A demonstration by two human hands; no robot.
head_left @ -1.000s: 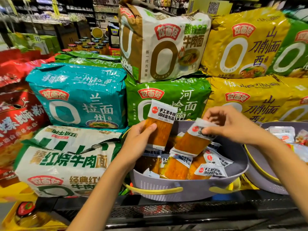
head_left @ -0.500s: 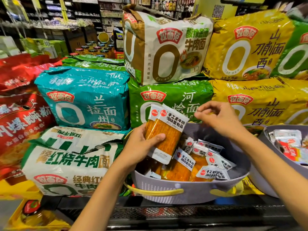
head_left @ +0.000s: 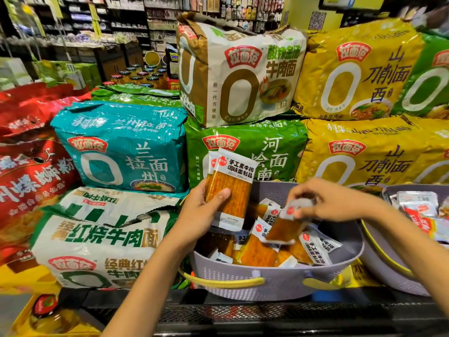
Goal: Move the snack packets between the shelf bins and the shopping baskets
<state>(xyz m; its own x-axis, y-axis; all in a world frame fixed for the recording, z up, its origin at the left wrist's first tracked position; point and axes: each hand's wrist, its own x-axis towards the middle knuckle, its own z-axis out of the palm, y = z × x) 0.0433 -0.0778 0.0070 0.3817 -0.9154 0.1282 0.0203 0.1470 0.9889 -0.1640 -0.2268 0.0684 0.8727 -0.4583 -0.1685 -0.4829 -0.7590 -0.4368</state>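
Ok, my L hand (head_left: 201, 210) is wrapped round a stack of two orange snack pkts (head_left: 229, 190), held upright above the left rim of the grey basket (head_left: 267, 283). My R hand (head_left: 328, 203) pinches a third pkt (head_left: 286, 224) by its white top edge, just over the pile of pkts (head_left: 313, 249) in that basket. 2nd basket (head_left: 388, 278) sits just beside on the right, other pkts inside. Noodle multipacks (head_left: 126, 147) are stacked behind.

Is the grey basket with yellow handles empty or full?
Partly full: orange snack packets with white labels lie heaped inside the grey plastic basket with yellow handles, below its rim.
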